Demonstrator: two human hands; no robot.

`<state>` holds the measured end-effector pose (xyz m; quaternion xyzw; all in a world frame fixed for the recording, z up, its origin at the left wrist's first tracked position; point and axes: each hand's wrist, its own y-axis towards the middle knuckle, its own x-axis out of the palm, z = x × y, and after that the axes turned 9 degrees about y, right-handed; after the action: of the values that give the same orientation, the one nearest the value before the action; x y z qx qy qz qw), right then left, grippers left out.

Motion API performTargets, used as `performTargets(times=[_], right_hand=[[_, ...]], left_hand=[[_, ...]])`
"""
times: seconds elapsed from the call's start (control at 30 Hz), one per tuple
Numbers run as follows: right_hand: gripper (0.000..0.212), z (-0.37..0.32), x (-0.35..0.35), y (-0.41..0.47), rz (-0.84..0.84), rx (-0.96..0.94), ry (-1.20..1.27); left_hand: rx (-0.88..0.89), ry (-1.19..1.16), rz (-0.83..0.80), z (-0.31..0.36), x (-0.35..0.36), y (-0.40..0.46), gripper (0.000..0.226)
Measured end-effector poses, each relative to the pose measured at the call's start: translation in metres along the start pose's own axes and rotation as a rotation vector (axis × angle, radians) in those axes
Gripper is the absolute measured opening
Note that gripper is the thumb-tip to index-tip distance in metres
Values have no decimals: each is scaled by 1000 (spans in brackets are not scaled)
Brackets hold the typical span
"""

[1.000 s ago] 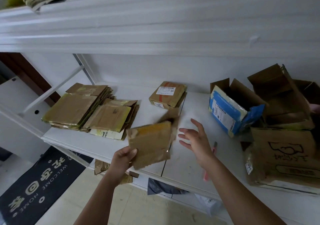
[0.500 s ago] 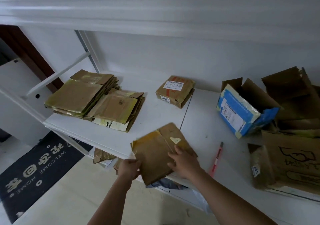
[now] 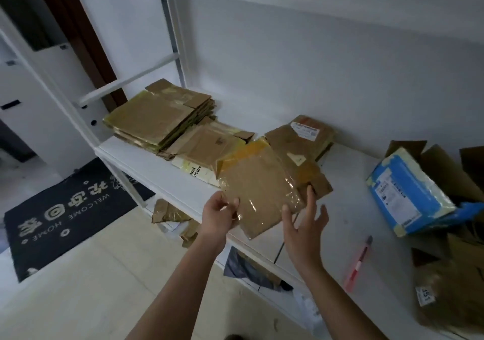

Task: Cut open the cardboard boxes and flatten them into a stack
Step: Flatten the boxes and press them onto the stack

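Dim, flat indoor light; soft shadows. Motion blur throughout, worst at right edge. Wide-angle bending at borders.

A white shelf (image 3: pixel 167 182) stands against a plain white wall (image 3: pixel 314 77). The floor (image 3: pixel 78 287) is pale and smooth. A black mat (image 3: pixel 68 208) with white letters lies on it at the left. A dark brown post (image 3: pixel 78 33) stands far left.

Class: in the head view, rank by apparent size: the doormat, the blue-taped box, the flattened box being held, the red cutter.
1. doormat
2. and 3. unsure: blue-taped box and flattened box look alike
4. red cutter
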<state>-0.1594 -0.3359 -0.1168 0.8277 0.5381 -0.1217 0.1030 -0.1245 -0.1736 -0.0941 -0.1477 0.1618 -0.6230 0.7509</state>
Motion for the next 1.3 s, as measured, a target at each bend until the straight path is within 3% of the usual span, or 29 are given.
performTargets(times=[0.07,0.17,0.2,0.3,0.33,0.4,0.5,0.6,0.67,0.73,0.8,0.97,1.3], right_hand=[[69,-25,18,20,-41,-21,144],[63,-58,52,59,-88,-68,102],[63,-66,66,72,-113,-72,91],[65,-79,111,107,-192,-87,34],[66,-76,126,118,-216,-81,12],[67,-65,153,134,-278,-44,-41],[68,-36,181,150,-377,0,-202],[54,-11,193,162,-368,-53,-514],[47,-4,197,172,-292,-220,-717],[55,0,204,187,-246,-435,-789],[60,2,213,204,-316,-539,-818],[62,28,232,236,-491,-422,-836],[64,52,237,240,-433,-516,-781]], left_hand=[[11,-91,23,16,-4,10,30],[21,-147,164,38,-16,38,15],[32,-94,232,44,-22,50,28],[196,215,395,49,-43,91,83],[272,389,452,47,-48,104,87],[427,767,535,38,-58,129,73],[582,1121,397,21,-65,170,46],[562,1280,152,1,-64,203,53],[510,1325,76,-9,-62,218,57],[530,1335,75,-15,-62,230,56],[592,1342,82,-14,-62,241,54],[672,1449,104,-15,-58,260,55],[694,1477,178,-27,-55,264,67]])
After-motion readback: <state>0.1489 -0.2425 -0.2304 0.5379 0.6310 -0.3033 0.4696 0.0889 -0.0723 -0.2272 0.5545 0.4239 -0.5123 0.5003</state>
